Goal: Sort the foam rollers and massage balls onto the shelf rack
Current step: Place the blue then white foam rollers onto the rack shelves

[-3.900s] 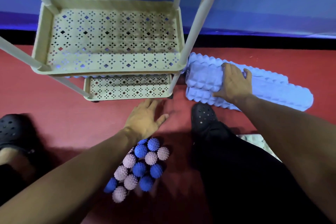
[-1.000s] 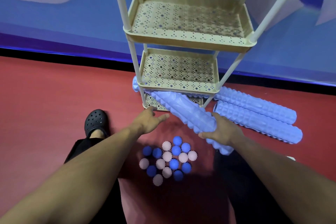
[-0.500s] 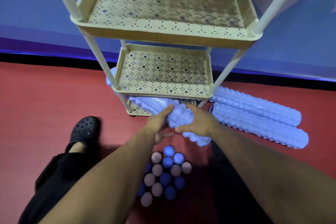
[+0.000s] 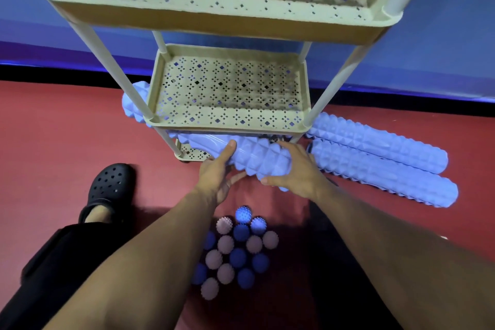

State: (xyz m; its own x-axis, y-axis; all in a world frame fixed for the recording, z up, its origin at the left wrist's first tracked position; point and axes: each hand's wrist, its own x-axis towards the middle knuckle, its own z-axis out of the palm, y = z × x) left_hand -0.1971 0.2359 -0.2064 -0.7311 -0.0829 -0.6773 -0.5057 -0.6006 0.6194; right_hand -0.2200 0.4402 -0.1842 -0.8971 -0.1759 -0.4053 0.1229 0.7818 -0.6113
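Note:
A beige perforated shelf rack (image 4: pixel 227 126) with three tiers stands on the red floor. Both hands grip a light-blue ridged foam roller (image 4: pixel 257 155) lying across the lowest tier, under the middle tier; its far end pokes out at the left. My left hand (image 4: pixel 218 174) holds it from the near left, and my right hand (image 4: pixel 294 171) wraps its near end. Two more blue foam rollers (image 4: pixel 380 166) lie side by side on the floor at the right. A cluster of several blue and pink spiky massage balls (image 4: pixel 235 252) sits on the floor between my forearms.
A blue wall with a black base strip (image 4: pixel 53 72) runs behind the rack. My foot in a black clog (image 4: pixel 111 187) rests on the floor at the left. Rack posts (image 4: pixel 107 61) rise at the corners. Dark trouser legs fill the lower edges.
The roller has gone from the floor at the right into both hands and further under the middle tier. My left hand has closed on it. The view has moved nearer the rack.

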